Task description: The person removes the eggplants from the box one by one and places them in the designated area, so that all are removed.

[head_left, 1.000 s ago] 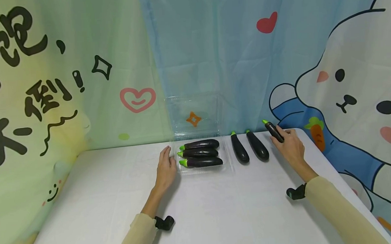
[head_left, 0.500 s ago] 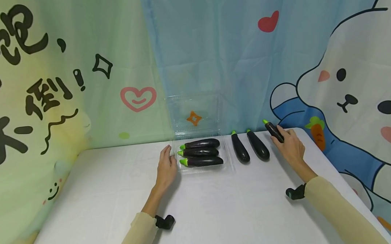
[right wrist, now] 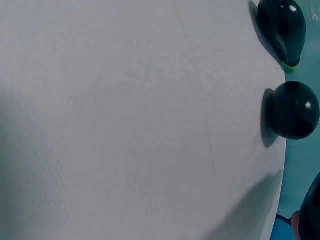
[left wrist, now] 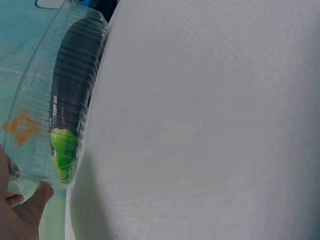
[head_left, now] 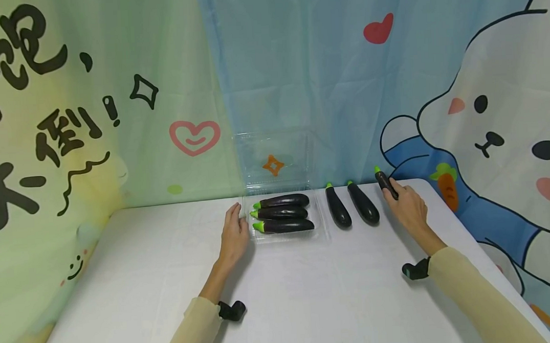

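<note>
Apparently you're at the handling of one eggplant (head_left: 382, 181): your right hand (head_left: 407, 206) grips it well off toward the container's 3 o'clock, beyond two loose eggplants (head_left: 363, 203); whether it's lifted, I can't tell. Your left hand (head_left: 234, 237), fingers fairly straight, touches the clear container (head_left: 315, 210) at 9 o'clock, the lid (head_left: 276, 151) raised at 12. Three eggplants (head_left: 283, 213) lie inside, green ends toward 9. The next move probably calls for a firm grip, care beside the loose pair, and your left hand bracing the container.

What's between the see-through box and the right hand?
In the head view, one eggplant and a second eggplant lie on the white table between the clear plastic box and the right hand, which holds another eggplant.
</note>
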A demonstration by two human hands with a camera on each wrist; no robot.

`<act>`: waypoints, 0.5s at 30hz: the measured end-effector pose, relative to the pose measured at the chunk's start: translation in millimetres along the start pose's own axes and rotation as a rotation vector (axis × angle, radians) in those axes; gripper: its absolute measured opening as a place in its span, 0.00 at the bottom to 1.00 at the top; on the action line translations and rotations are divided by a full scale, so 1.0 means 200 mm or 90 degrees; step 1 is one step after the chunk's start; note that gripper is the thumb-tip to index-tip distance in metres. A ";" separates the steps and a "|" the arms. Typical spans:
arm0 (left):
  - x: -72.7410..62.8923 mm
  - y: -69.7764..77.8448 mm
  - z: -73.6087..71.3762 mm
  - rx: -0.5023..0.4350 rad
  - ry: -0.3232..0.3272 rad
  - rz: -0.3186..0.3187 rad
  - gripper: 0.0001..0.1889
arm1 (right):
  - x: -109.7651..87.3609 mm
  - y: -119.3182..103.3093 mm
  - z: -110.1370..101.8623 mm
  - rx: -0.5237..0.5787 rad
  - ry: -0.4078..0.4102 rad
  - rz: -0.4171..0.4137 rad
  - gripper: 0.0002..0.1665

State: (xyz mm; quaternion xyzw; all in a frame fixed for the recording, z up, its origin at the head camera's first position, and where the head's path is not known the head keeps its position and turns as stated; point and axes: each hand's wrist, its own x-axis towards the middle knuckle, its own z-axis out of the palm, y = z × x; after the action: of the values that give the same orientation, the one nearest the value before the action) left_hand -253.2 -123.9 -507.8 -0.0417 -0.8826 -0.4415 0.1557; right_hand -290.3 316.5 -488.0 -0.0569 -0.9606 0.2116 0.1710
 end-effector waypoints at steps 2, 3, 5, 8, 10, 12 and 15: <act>0.00 0.00 0.00 -0.001 -0.002 -0.002 0.25 | 0.00 0.00 0.00 0.002 -0.003 -0.001 0.33; 0.00 0.00 0.00 -0.002 -0.003 -0.003 0.25 | 0.00 0.00 0.00 0.004 -0.006 -0.002 0.34; 0.00 0.00 0.00 -0.005 -0.005 -0.006 0.25 | 0.00 0.00 0.00 0.002 -0.012 -0.003 0.36; 0.00 0.00 0.00 -0.006 -0.006 -0.004 0.25 | 0.00 0.00 0.00 0.007 -0.028 0.003 0.38; 0.00 0.00 0.00 -0.004 -0.005 -0.002 0.25 | 0.01 0.00 0.00 0.010 -0.038 0.010 0.39; 0.00 0.00 0.00 -0.002 -0.004 -0.002 0.25 | 0.01 0.00 0.00 0.016 -0.043 0.017 0.38; 0.00 0.01 0.00 0.001 -0.003 0.001 0.25 | 0.01 0.00 0.01 0.019 -0.039 0.018 0.37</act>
State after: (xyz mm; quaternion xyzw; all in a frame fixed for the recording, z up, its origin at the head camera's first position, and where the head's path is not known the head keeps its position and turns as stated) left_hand -252.2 -124.0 -506.6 -0.0433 -0.8834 -0.4406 0.1538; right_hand -293.2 316.2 -488.4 -0.0612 -0.9613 0.2295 0.1395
